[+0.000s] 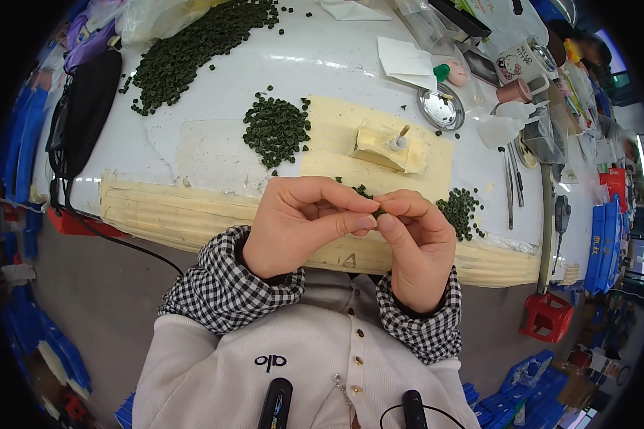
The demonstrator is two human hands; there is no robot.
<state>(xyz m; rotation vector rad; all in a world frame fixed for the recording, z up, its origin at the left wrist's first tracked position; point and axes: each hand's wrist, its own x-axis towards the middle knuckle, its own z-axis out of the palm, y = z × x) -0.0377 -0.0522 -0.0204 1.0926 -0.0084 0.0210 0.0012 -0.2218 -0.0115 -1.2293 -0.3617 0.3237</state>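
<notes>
You are pinching a small green ring (376, 211) between left hand (297, 225) and right hand (416, 239), fingertips clamped together; the next move likely calls for a steady grip.

glossy white table (215, 100) – matt dark-green rubbery rings (275, 130), shiny metal lid (441, 107), checked cloth cuffs (229, 286).

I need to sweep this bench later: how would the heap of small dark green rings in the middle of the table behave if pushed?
The heap of green rings would probably scatter rather than slide as one, since it is loose and strays already lie around it. The rings look small and likely light. Being round, some may roll on the smooth white table.
</notes>
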